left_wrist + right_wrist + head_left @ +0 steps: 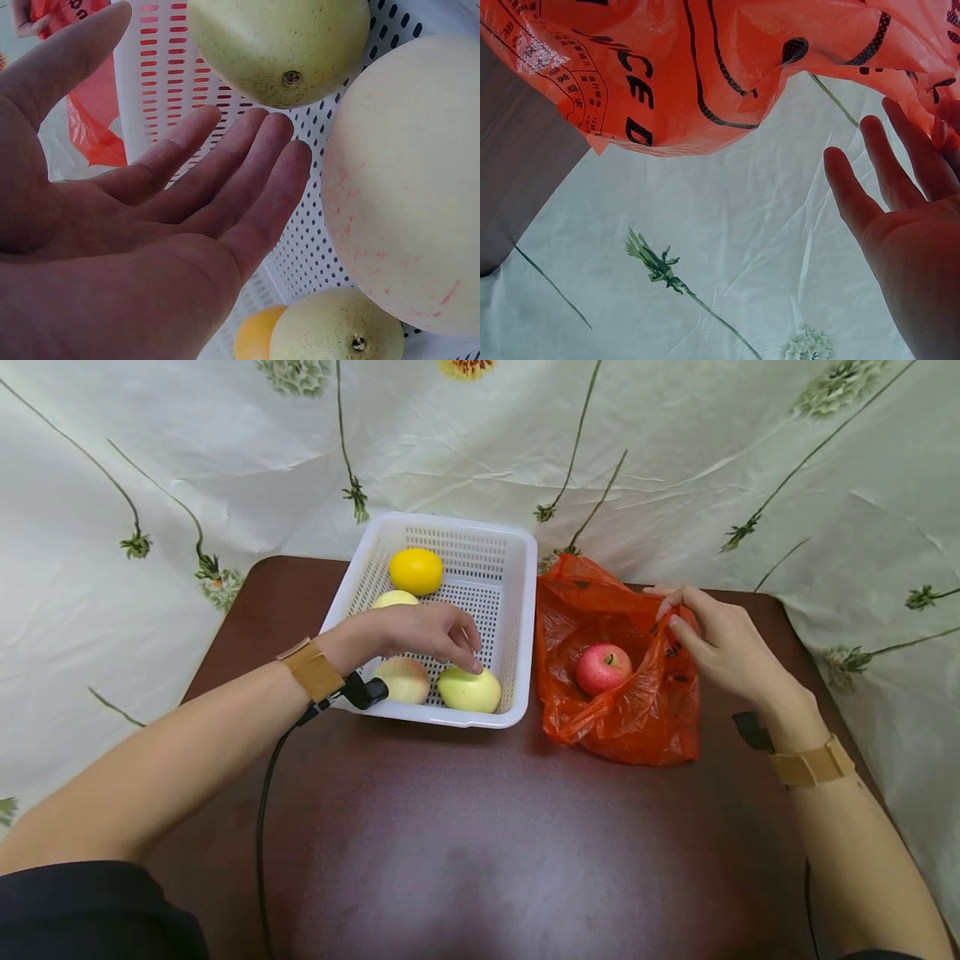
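My left hand (431, 631) hovers over a white plastic basket (523, 610), palm down and fingers loosely extended. Its fingertips are right by a pale green pear (471, 692); the left wrist view shows a small gap between fingers and pear (289, 45). A pale peach (403, 680) with red flecks lies beside it. Farther back in the basket are another pale green fruit (395, 599), partly behind the hand, and a yellow lemon (416, 571). With thumb and fingers my right hand (723, 639) pinches the rim of a red plastic bag (622, 731), holding its mouth apart around a red apple (603, 669).
The basket and bag stand side by side toward the back of a dark brown table (450, 827). A pale cloth (637, 468) with dandelion prints hangs behind and around it. A black cable (261, 827) trails from the left wrist camera.
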The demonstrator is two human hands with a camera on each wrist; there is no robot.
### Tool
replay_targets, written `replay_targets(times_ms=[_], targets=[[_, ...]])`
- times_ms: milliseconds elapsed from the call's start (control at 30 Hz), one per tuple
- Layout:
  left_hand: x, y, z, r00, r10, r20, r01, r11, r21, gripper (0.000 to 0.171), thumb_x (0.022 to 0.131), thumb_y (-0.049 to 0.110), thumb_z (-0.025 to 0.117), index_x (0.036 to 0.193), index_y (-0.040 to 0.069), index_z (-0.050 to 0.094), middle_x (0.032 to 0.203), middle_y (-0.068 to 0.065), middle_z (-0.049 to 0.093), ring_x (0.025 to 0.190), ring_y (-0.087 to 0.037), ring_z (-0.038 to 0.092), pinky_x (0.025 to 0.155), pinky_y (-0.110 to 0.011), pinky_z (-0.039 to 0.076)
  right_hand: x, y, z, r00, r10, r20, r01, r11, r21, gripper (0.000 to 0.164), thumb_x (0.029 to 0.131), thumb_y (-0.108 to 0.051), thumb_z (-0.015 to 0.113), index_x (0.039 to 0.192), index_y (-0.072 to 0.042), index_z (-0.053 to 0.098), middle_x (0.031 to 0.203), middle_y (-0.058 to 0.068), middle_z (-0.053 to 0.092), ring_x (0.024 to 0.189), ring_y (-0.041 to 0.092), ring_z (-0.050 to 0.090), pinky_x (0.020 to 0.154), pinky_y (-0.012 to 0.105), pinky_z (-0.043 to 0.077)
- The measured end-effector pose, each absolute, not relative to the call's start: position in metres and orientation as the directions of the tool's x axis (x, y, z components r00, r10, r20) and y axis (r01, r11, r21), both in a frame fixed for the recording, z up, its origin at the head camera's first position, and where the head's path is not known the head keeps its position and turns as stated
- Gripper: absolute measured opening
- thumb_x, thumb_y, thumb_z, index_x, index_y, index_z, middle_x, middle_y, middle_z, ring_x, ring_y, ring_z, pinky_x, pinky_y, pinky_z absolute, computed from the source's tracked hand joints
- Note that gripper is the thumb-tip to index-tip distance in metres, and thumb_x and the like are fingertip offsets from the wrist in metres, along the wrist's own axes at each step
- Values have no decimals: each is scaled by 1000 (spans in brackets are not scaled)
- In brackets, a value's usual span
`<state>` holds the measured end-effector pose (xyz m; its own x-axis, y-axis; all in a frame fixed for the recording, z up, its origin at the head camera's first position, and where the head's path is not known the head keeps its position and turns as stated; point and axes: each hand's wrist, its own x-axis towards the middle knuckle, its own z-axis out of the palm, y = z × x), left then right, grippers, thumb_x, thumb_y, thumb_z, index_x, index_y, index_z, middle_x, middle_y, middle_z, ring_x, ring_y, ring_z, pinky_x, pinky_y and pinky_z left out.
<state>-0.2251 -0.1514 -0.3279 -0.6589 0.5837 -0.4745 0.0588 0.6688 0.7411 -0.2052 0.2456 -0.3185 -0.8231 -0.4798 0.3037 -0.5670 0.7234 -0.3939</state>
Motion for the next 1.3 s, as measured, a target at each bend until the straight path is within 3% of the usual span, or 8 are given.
replay_targets(times_ms=[200, 433, 700, 867, 1300], targets=[[-229, -146, -331, -624, 580, -524, 26, 686, 728, 46, 82, 31, 76, 114, 4, 57, 112, -13, 61, 102, -26, 55, 92, -40, 48, -205, 246, -319, -822, -480, 305, -568, 725, -390, 5, 99, -21, 52, 102, -18, 56, 134, -13, 55, 63, 6, 45, 58, 22, 36], [-230, -143, -331, -588, 563, -580, -17, 709, 705, 44, 81, 28, 77, 113, 5, 58, 115, -11, 60, 104, -24, 54, 91, -39, 48, -206, 246, -320, -821, -483, 304, -570, 725, -386, 7, 99, -20, 50, 102, -18, 56, 135, -13, 54, 64, 10, 42, 62, 24, 34], [-231, -138, -335, -513, 576, -637, 1, 742, 670, 49, 81, 29, 77, 118, 4, 56, 118, -12, 58, 93, -21, 53, 84, -43, 48, -206, 248, -320, -830, -477, 290, -558, 736, -384, 7, 100, -22, 49, 103, -19, 55, 136, -12, 53, 61, 12, 40, 61, 24, 34], [-233, -138, -339, -473, 579, -664, 0, 754, 657, 55, 79, 29, 79, 123, 7, 54, 120, -14, 53, 97, -21, 51, 85, -44, 48, -207, 249, -320, -832, -475, 287, -554, 740, -381, 6, 100, -23, 49, 103, -20, 54, 135, -12, 54, 57, 13, 38, 57, 24, 33], [-233, -137, -339, -429, 618, -659, 71, 750, 658, 53, 79, 25, 79, 122, 8, 54, 107, -12, 60, 89, -19, 53, 80, -37, 46, -208, 251, -321, -826, -472, 308, -562, 732, -385, 7, 100, -23, 49, 101, -20, 55, 134, -11, 55, 54, 12, 35, 57, 24, 32]])
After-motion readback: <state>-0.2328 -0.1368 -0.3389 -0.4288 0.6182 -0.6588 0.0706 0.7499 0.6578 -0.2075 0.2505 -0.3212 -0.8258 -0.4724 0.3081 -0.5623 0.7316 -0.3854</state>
